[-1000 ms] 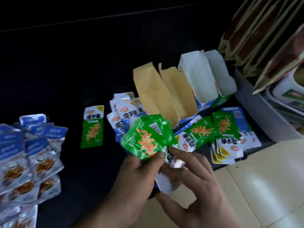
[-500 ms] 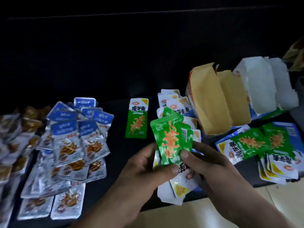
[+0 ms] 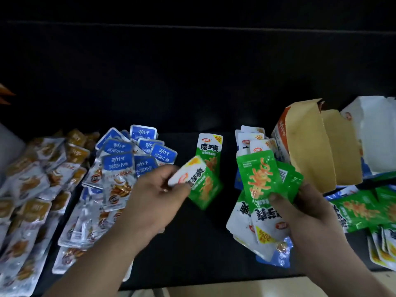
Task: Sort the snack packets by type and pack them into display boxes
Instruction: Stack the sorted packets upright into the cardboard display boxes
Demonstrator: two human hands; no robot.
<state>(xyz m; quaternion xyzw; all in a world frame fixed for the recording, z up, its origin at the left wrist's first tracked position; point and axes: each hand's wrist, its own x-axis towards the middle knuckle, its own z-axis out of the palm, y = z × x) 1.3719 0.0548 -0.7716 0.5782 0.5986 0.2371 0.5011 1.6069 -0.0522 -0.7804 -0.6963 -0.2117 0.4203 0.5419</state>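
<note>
My left hand [image 3: 156,196] pinches a single green snack packet [image 3: 201,185] by its white end and holds it just over another green packet [image 3: 211,150] that lies flat on the dark table. My right hand [image 3: 308,213] grips a fanned bundle of green and white packets [image 3: 260,185], with some blue ones at the bottom. Behind the bundle a short stack of white-topped packets [image 3: 252,139] lies on the table. Open display boxes stand at the right: a brown-lined one [image 3: 308,144] and a white-lined one [image 3: 375,133].
A pile of blue-topped fish packets [image 3: 120,166] and a pile of yellow-topped packets [image 3: 32,189] cover the left of the table. More green and white packets [image 3: 364,211] lie at the right edge. The table's front edge [image 3: 192,285] meets a pale floor.
My left hand has pulled one green packet off the bundle and carried it left toward the lone green packet on the table. The view has swung left, showing more of the left piles.
</note>
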